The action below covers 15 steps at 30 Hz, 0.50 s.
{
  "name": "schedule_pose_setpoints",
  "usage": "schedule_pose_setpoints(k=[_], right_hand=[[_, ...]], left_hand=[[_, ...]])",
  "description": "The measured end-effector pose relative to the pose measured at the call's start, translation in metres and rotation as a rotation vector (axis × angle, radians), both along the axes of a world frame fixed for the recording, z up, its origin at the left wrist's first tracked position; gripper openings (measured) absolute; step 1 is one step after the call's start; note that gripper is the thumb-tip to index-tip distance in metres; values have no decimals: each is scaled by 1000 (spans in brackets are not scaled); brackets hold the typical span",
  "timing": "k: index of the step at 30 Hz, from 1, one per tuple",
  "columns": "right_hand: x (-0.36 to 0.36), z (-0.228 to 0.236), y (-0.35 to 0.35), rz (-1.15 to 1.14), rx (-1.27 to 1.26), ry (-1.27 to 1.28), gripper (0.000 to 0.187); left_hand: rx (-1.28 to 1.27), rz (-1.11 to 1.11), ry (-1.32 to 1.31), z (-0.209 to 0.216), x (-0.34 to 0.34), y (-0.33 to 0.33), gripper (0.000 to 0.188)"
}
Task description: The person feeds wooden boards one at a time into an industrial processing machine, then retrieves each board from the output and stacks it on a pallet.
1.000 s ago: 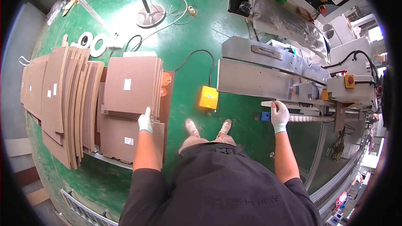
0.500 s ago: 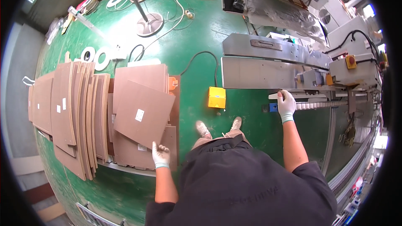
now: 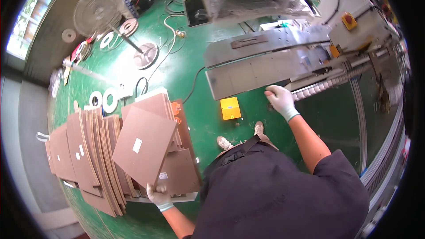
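A flat brown board (image 3: pixel 146 139) slants across the top of a pile of brown panels (image 3: pixel 181 172) in the lower left of the frame, with a white label (image 3: pixel 137 145) on its face. The gloved left hand (image 3: pixel 159 196) grasps the board's lowest corner, its fingers bent against the edge. The gloved right hand (image 3: pixel 280 101) is right of centre, its fingers curled just beside the end of a pale segmented strip (image 3: pixel 325 86) — I cannot tell whether they grip anything there.

Left of the pile, a row of upright brown boards (image 3: pixel 79 152) leans together toward the left rim. Orange parts (image 3: pixel 176 107) show at the pile's right edge. A yellow box (image 3: pixel 230 109) sits on the green floor (image 3: pixel 177 73) near the middle of the picture, above the person's pale shoes (image 3: pixel 224 143).

Two silvery metal plates (image 3: pixel 254 74) run from the centre toward the upper right, where a red button (image 3: pixel 349 19) stands on a yellow housing. Clear plastic sheeting (image 3: pixel 261 3) covers a surface at the top — and a standing fan (image 3: pixel 98 11) fills the upper left, beside a bright window (image 3: pixel 31 15)
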State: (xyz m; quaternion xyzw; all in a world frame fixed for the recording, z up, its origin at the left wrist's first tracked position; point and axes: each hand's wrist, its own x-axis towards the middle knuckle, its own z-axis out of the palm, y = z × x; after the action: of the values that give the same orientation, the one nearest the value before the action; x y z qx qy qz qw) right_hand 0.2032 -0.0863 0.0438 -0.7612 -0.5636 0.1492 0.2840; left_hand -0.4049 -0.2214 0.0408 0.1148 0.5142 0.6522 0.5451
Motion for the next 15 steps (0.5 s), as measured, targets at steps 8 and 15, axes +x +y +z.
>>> schedule_pose_setpoints(k=[8, 15], right_hand=[[-119, 78, 10, 703, -277, 1075, 77], [-49, 108, 14, 342, 120, 2061, 54]], left_hand=[[273, -314, 297, 108, -7, 54, 26], [484, -598, 402, 157, 79, 198, 57]])
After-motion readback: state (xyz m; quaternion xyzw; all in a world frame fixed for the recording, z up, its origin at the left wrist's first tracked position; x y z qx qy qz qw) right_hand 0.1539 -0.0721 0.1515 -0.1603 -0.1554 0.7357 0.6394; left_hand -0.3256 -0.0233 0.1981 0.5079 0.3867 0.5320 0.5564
